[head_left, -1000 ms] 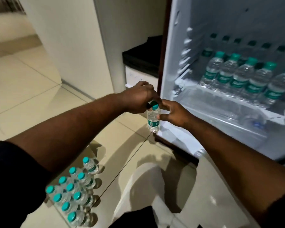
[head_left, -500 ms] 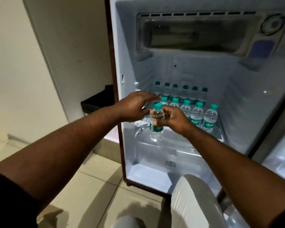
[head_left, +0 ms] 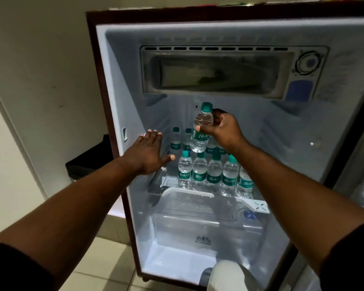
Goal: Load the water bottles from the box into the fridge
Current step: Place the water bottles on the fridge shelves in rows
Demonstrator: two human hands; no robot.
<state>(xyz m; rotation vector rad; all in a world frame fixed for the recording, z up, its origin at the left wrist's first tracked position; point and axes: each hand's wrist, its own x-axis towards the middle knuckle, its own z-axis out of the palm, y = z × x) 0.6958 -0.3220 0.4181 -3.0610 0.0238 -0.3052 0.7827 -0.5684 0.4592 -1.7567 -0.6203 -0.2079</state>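
Note:
A small clear water bottle [head_left: 200,131] with a teal cap and label hangs upright inside the open fridge [head_left: 114,114], above the bottles on the shelf. My right hand [head_left: 223,129] grips it at the middle. My left hand [head_left: 147,153] is flat with straight fingers at the fridge's left inner wall and holds nothing. Two rows of bottles [head_left: 214,175] stand on the white shelf [head_left: 254,204]; the rear row is partly hidden by the held bottle and my right hand. The box is out of view.
A freezer compartment [head_left: 214,72] spans the fridge's top. A clear crisper drawer [head_left: 206,229] sits under the shelf. My knee in light trousers [head_left: 227,276] is at the fridge's bottom front. A black object [head_left: 88,162] stands left of the fridge, by the cream wall.
My left hand has let go of the bottle and moved left, flat by the fridge wall. My right hand has lifted the bottle deeper into the fridge, above the rows. The view has come closer.

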